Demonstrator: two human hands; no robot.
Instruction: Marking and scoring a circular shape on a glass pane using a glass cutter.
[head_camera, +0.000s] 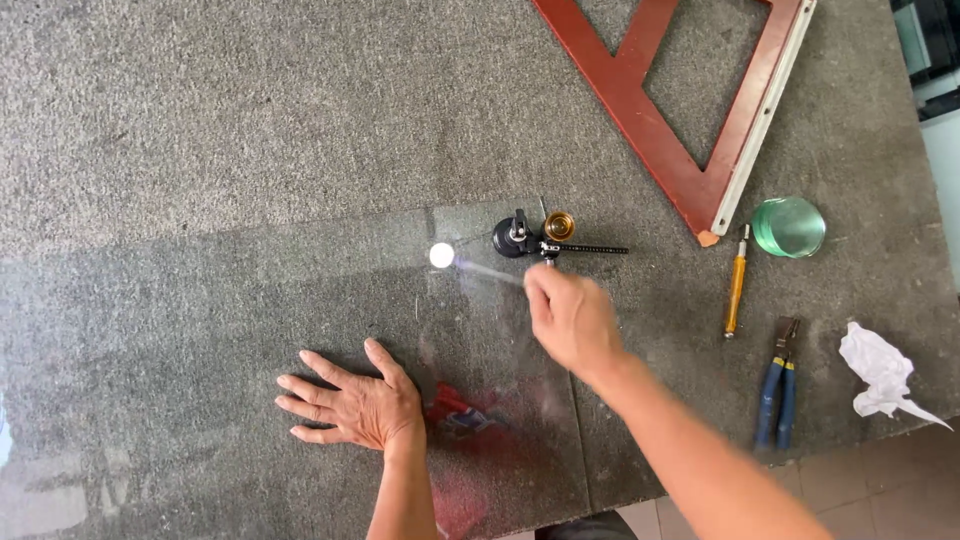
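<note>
A round green glass disc (788, 226) lies near the right end of the grey table (200, 120), beside a red wooden frame (690, 120). The left hand (350, 405) rests flat, fingers spread, on the glass sheet (200, 330). The right hand (570, 318), blurred, seems closed around the black compass cutter (535, 238) standing on the sheet's far edge.

We see a glossy glass sheet (250, 300) on the rough grey carpeted worktop (200, 100), beside a red-painted wooden frame (660, 130).
</note>
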